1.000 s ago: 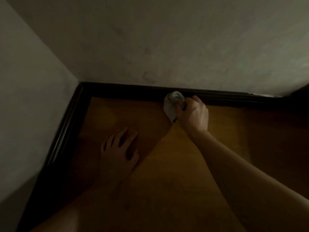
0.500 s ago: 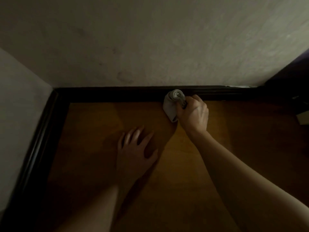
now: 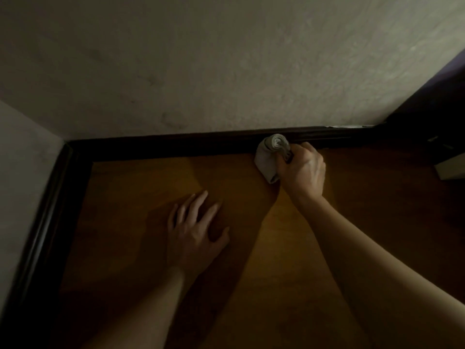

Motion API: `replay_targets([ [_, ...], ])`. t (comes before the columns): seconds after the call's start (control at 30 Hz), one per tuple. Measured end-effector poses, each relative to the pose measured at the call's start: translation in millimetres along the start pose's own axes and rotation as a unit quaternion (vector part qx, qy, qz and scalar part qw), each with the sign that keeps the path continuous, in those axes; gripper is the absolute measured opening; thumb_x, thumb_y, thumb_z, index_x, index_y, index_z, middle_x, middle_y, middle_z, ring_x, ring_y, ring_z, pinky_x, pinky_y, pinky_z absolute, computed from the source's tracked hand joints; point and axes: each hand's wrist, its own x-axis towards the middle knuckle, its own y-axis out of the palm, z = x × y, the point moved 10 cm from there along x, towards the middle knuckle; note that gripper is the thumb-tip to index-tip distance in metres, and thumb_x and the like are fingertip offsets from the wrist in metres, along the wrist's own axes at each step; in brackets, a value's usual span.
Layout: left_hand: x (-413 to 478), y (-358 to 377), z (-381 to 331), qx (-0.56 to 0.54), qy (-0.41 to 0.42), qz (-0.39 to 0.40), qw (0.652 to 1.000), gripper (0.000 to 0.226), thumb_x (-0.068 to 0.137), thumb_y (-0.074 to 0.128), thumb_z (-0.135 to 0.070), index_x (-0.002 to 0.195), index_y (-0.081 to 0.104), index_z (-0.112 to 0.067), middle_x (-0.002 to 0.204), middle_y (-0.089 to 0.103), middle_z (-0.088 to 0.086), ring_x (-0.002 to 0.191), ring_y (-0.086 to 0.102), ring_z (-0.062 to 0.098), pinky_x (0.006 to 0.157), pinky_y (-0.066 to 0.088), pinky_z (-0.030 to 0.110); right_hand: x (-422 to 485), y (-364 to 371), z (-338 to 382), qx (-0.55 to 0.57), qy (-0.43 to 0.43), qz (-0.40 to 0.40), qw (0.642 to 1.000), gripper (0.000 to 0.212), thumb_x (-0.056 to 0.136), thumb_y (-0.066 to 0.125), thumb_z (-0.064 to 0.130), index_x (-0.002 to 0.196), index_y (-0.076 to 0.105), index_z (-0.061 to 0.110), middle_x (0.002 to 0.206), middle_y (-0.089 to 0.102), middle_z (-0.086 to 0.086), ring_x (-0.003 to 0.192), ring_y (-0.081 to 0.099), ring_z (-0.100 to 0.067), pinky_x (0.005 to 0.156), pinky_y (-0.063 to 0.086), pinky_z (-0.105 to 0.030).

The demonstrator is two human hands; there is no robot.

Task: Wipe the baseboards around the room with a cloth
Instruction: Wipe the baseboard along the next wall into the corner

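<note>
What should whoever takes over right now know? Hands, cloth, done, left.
Right hand grips the bunched grey cloth against the far baseboard, right of its middle.
Left hand rests flat on the floor, fingers spread.
Done: cannot tell which stretches are wiped.
Left: likely the run to the right of the cloth; whether the left baseboard needs wiping is unclear.

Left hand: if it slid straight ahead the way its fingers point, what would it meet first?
Probably the dark baseboard, just left of the cloth that the right hand grips. Between the left hand and it lies only bare wooden floor, as far as this view shows.
</note>
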Motion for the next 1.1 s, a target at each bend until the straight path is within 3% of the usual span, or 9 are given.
replay_targets([
  [0.2,0,0,-3,0.018,-0.005,-0.007,1.000,0.060,0.084,0.052,-0.062,0.139,0.055,-0.039,0.154,0.043,-0.003,0.143,0.037,0.025,0.117,0.025,0.054,-4,6,12,0.007,0.012,0.005,1.000,0.028,0.091,0.060,0.037,0.085,0.067,0.011,0.090,0.059,-0.003,0.076,0.059,-0.028,0.061,0.034,-0.032],
  [0.4,0,-1,-2,0.009,-0.010,-0.012,1.000,0.061,0.083,0.053,-0.062,0.140,0.055,-0.041,0.154,0.043,-0.005,0.143,0.037,0.024,0.115,0.027,0.055,-4,0,2,0.009,0.029,-0.012,0.999,0.028,0.092,0.060,0.037,0.080,0.065,0.013,0.083,0.054,0.002,0.072,0.058,-0.024,0.059,0.037,-0.031],
  [0.57,1,-7,-6,0.005,-0.008,-0.042,0.999,0.059,0.079,0.059,-0.058,0.134,0.062,-0.037,0.149,0.050,0.000,0.138,0.043,0.027,0.115,0.029,0.056,-12,31,66,0.017,-0.056,0.035,0.998,0.027,0.091,0.059,0.040,0.090,0.071,0.016,0.088,0.059,-0.002,0.074,0.061,-0.028,0.057,0.030,-0.028],
  [0.8,2,-6,-8,0.019,-0.016,-0.033,0.999,0.061,0.077,0.063,-0.056,0.134,0.061,-0.036,0.140,0.056,0.003,0.133,0.047,0.028,0.113,0.031,0.055,-24,60,116,0.051,-0.089,0.076,0.992,0.028,0.094,0.059,0.040,0.088,0.069,0.015,0.093,0.059,-0.003,0.076,0.063,-0.030,0.058,0.032,-0.030],
  [1.1,22,5,-35,0.017,0.018,0.019,1.000,0.059,0.083,0.046,-0.062,0.132,0.062,-0.033,0.146,0.050,0.004,0.127,0.049,0.031,0.103,0.040,0.055,-4,10,14,0.008,0.000,0.023,1.000,0.027,0.090,0.059,0.040,0.091,0.068,0.015,0.095,0.061,-0.005,0.083,0.062,-0.030,0.061,0.034,-0.031],
])
